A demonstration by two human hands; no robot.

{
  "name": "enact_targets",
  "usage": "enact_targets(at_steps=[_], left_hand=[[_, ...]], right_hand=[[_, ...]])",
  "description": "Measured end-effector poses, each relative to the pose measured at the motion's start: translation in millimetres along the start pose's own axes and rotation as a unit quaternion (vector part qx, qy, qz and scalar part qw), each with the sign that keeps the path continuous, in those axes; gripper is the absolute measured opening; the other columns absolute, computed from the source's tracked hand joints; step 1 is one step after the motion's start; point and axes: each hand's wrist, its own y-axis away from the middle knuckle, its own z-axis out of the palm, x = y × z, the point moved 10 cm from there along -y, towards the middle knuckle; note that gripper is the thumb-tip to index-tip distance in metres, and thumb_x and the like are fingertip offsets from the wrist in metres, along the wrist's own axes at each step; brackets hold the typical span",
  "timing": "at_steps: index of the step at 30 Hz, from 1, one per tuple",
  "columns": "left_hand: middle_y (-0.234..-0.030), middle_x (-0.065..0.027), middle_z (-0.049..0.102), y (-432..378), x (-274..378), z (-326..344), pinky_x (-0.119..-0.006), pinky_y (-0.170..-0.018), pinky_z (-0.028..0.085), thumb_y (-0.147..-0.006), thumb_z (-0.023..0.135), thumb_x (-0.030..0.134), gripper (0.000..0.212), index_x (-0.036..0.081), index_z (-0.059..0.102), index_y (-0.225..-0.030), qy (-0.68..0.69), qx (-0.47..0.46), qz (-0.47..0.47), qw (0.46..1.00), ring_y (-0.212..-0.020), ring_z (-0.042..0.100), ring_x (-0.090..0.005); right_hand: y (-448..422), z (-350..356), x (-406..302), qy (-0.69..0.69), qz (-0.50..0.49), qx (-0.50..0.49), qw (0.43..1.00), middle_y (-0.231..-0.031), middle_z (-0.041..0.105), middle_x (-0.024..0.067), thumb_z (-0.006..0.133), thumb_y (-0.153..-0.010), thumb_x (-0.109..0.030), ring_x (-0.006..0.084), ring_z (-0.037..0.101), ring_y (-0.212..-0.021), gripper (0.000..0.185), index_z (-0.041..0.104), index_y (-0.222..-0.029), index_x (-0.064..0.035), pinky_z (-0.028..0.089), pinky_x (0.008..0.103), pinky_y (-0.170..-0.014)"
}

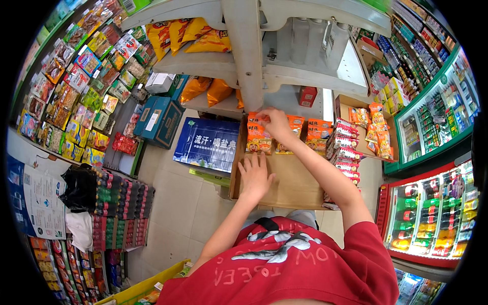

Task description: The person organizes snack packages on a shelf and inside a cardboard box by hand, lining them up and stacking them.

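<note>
A shallow cardboard tray (291,179) lies in front of me, with rows of small orange snack packets along its far part. My right hand (277,126) reaches over the left row of orange packets (259,139), fingertips bent down at its far end. Whether they pinch a packet is hidden. My left hand (253,177) is spread at the near end of that row, its fingertips at the lowest packet's edge. More orange packets (318,135) stand in a row to the right. Beside them, red-and-white packets (345,146) run along the tray's right side.
A blue printed carton (207,144) stands left of the tray. Metal shelving (244,57) with yellow snack bags (209,40) rises beyond it. Another cardboard box (347,101) with orange packets lies at right, near a red-framed drinks cooler (385,213). A yellow-rimmed bin (143,284) is behind me at left.
</note>
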Motion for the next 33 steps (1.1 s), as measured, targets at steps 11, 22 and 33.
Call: enact_targets(at_steps=[11, 22, 33], left_hand=[[-0.14, -0.0217, 0.038, 1, 76, -72, -0.054, -0.111, 0.027, -0.084, 0.069, 0.027, 0.074, 0.0, 0.035, -0.144, 0.082, 0.08, 0.087, 0.99, -0.132, 0.035, -0.0404], [-0.139, -0.0161, 0.044, -1, 216, -100, -0.045, -0.108, 0.032, -0.083, 0.069, 0.014, 0.063, 0.004, 0.044, -0.14, 0.256, 0.092, 0.252, 0.929, -0.128, 0.041, -0.035], [-0.136, -0.0159, 0.047, -13, 304, -74, -0.044, -0.107, 0.034, -0.081, 0.068, 0.011, 0.06, 0.003, 0.048, -0.137, 0.251, 0.068, 0.255, 0.931, -0.126, 0.044, -0.0348]], right_hand=[[51, -108, -37, -0.028, -0.014, 0.028, 0.999, -0.089, 0.066, 0.0103, 0.07, -0.079, -0.007, 0.0169, 0.057, -0.066, 0.023, 0.071, -0.101, -0.0022, 0.048, 0.031, -0.064], [146, -262, 1, -0.108, 0.071, 0.152, 0.98, -0.086, 0.063, 0.0018, 0.069, -0.084, -0.009, 0.005, 0.052, -0.065, 0.019, 0.072, -0.102, -0.0025, 0.042, 0.0218, -0.058], [221, -375, 130, -0.061, 0.16, 0.255, 0.952, -0.09, 0.066, 0.0043, 0.069, -0.082, -0.008, 0.01, 0.058, -0.067, 0.021, 0.071, -0.102, -0.0043, 0.047, 0.0246, -0.058]])
